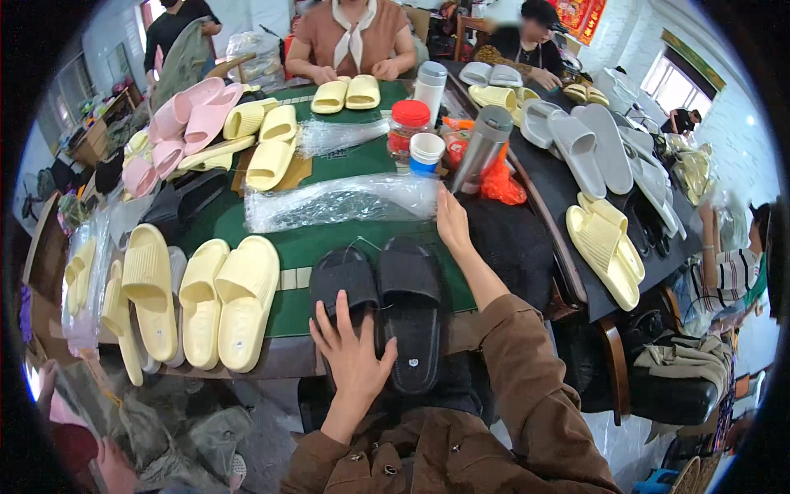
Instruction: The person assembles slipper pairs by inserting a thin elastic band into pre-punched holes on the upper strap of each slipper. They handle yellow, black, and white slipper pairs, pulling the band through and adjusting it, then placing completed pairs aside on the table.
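A pair of black slide slippers lies side by side at the table's front edge, toes pointing away from me. A thin pale loop shows at their toes. My left hand [350, 346] rests on the left black slipper [341, 280] with its fingers spread. The right black slipper [411, 329], which has a small white sticker on its insole, lies beside that hand's thumb. Farther forward, my right hand [454, 222] pinches the right end of a stack of clear plastic bags [337, 202]; its fingertips are partly hidden. Cream slippers [247, 288] stand left of the black pair.
Beyond the bags stand a red-lidded jar [409, 128], paper cups [426, 152] and two steel flasks [485, 144]. Pink slippers [210, 115] are piled at the far left. Grey slippers [576, 148] cover the dark table at right. Other people work across the tables.
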The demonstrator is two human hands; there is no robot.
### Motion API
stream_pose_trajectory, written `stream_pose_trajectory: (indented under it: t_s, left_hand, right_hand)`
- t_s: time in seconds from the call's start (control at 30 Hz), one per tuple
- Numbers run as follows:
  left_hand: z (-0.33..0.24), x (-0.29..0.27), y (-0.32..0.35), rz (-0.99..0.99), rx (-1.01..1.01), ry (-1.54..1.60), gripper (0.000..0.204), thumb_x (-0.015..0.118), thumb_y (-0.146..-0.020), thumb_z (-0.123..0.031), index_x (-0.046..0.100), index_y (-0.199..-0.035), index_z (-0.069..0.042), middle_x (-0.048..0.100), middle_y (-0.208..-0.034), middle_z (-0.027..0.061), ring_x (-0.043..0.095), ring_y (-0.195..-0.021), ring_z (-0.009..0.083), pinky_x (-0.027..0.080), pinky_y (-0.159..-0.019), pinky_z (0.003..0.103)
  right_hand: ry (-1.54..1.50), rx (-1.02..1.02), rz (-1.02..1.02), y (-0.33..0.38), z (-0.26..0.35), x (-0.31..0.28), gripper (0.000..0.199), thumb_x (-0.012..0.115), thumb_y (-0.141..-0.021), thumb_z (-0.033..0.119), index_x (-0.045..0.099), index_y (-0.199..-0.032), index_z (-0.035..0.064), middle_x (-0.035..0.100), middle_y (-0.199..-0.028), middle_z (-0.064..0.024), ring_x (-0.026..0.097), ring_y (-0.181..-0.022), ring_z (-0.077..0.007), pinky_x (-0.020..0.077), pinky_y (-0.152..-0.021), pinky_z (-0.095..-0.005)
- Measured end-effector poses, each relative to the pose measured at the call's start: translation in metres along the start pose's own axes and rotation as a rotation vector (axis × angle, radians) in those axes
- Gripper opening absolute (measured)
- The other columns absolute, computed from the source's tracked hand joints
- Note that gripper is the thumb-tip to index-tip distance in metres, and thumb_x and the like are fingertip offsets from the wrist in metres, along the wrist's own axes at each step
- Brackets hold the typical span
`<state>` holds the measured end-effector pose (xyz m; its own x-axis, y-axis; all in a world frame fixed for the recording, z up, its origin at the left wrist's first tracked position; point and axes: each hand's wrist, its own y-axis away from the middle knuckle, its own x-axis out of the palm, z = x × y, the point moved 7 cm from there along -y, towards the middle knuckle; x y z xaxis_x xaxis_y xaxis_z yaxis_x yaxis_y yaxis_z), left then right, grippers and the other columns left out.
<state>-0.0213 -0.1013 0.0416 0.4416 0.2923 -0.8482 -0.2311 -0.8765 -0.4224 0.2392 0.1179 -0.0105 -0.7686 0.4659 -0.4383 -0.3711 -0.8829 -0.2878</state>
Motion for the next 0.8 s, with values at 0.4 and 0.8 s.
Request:
stream_pose_trajectory:
  t_s: [0.4, 0.8]
  left_hand:
    - [0.007, 0.005, 0.003, 0.023, -0.017, 0.013, 0.053, 0.063, -0.082, -0.040, 0.059, -0.119, -0.001, 0.015, -0.152, 0.0218, 0.008, -0.138, 0.0521, 0.012, -0.108, 0.066]
    - [0.007, 0.003, 0.003, 0.014, -0.019, -0.005, 0.051, 0.065, -0.082, -0.038, 0.060, -0.116, -0.001, 0.017, -0.151, 0.0231, 0.010, -0.137, 0.0522, 0.012, -0.108, 0.066]
  right_hand:
    - [-0.022, -0.111, 0.037, 0.017, 0.025, 0.002, 0.052, 0.034, -0.102, 0.030, 0.038, -0.140, -0.0046, 0.045, -0.139, -0.0268, 0.043, -0.131, -0.0370, 0.0326, -0.108, -0.0381]
    - [-0.438, 0.153, -0.013, 0.014, 0.002, 0.006, 0.055, 0.037, -0.102, 0.038, 0.038, -0.142, 0.0001, 0.049, -0.132, -0.0192, 0.052, -0.117, -0.0262, 0.0454, -0.096, -0.0367]
